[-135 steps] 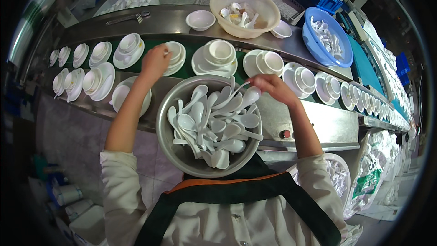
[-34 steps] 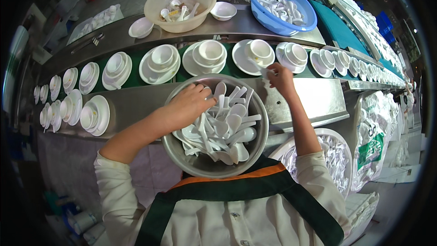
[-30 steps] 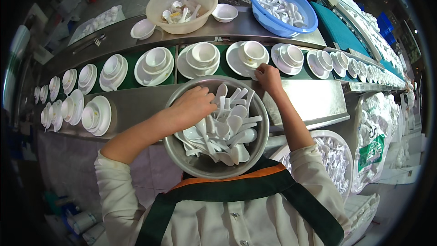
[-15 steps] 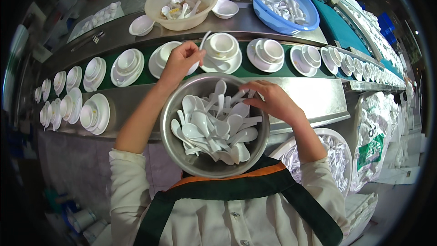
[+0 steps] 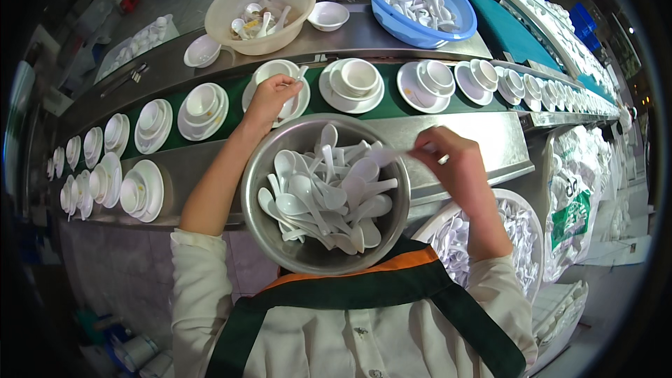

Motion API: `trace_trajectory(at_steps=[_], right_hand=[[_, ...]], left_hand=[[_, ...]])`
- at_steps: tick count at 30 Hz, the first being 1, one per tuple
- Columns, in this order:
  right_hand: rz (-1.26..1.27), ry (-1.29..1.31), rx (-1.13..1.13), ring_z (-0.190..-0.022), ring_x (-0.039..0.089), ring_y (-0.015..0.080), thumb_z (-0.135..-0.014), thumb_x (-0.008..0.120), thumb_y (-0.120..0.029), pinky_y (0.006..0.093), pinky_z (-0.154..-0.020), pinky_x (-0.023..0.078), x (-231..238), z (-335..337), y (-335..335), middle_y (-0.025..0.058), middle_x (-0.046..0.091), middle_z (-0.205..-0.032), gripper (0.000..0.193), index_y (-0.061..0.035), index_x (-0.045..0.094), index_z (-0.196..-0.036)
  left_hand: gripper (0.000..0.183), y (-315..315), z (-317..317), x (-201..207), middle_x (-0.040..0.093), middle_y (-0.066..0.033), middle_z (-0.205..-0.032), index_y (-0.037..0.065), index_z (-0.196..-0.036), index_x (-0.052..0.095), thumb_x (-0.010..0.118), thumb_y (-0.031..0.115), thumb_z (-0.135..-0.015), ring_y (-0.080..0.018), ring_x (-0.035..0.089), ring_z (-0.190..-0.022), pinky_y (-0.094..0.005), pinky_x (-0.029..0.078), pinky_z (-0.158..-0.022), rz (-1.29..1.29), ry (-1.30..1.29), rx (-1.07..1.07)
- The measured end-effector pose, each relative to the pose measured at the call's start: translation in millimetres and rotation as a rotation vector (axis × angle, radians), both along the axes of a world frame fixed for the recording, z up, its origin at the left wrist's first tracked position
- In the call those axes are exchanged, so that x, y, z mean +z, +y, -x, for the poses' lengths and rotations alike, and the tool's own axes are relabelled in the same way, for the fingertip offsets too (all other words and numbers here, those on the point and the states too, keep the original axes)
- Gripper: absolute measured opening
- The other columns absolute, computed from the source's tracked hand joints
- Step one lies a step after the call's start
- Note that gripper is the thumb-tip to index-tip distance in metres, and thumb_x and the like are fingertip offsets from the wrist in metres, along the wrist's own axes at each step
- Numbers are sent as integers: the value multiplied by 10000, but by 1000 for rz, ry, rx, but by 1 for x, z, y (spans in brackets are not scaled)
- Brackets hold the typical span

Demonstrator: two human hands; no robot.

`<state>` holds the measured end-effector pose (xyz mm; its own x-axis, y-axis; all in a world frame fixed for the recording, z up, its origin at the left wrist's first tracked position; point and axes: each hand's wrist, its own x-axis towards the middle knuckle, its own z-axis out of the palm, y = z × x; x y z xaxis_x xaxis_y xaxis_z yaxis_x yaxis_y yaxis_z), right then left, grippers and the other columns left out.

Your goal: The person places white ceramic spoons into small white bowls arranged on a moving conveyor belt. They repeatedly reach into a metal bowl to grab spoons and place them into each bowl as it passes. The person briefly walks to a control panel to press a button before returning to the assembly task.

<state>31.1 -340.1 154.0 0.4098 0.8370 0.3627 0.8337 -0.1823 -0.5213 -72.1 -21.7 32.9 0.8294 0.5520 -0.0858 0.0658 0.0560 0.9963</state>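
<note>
A large steel bowl (image 5: 253, 227) heaped with white spoons (image 5: 302, 192) stands against my front. My left hand (image 5: 276, 101) is closed on a white spoon (image 5: 302, 72), its end sticking up past my fingers, over a plate with a cup-like bowl (image 5: 274, 68) on the green belt. That hand partly hides the set beneath it. Over the steel bowl's right rim, my right hand (image 5: 451, 164) pinches another white spoon (image 5: 382, 156), blurred by motion. Right of my left hand sits a further plate-and-bowl set (image 5: 358, 78).
Similar sets line the green belt (image 5: 388, 101) both ways. Behind it stand a cream basin (image 5: 217, 24) with spoons and scraps, a blue basin (image 5: 381, 17) of spoons, and a small white bowl (image 5: 327, 17). A white tub (image 5: 537, 238) of wrapped-looking white items stands at my right.
The sets on the belt have shifted left, and my left hand has moved slightly left with them. My right hand has drawn back rightward from the steel bowl, lifting a spoon.
</note>
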Motion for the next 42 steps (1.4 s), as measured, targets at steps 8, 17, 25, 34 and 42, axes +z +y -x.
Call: trace_trajectory(at_steps=[8, 17, 25, 34, 42], right_hand=[[-119, 360, -400, -694, 671, 189, -855, 563, -49, 289, -562, 514, -113, -111, 12, 99, 660, -748, 81, -28, 586, -929], [120, -50, -292, -823, 621, 308, -831, 618, -292, 400, -700, 484, -119, -76, 68, 138, 652, -863, 231, -97, 637, -954], [12, -201, 323, -1050, 551, 299, -688, 707, -100, 387, -857, 470, -48, -7, 51, 113, 604, -1085, 227, -64, 623, -896], [-108, 424, -391, -617, 643, 160, -815, 546, -11, 268, -508, 519, -81, -90, 33, 115, 621, -753, 192, -21, 580, -1004], [22, 645, -356, -666, 674, 183, -861, 608, -165, 264, -509, 543, -128, -113, 63, 159, 652, -966, 350, 48, 557, -1134]], left_hand=[[128, 38, -35, -59, 635, -113, -684, -14, -820, 627, 619, 82, -736, -203, 619, -551, -340, 494, -481, -400, 229, 186], [160, 48, -14, -49, 638, -195, -721, -45, -823, 575, 448, 53, -835, -261, 639, -505, -362, 509, -460, -456, 341, 122], [186, 61, 23, -28, 606, -189, -891, 22, -956, 587, 558, 127, -805, -363, 583, -883, -431, 466, -777, -1117, 497, 364], [212, -67, 55, 81, 643, -142, -749, 25, -780, 642, 623, 236, -795, -303, 632, -698, -391, 488, -641, -873, 462, -414], [155, -77, 34, 37, 629, -117, -728, 35, -807, 619, 656, 138, -698, -263, 607, -674, -356, 463, -626, -872, 284, -532]])
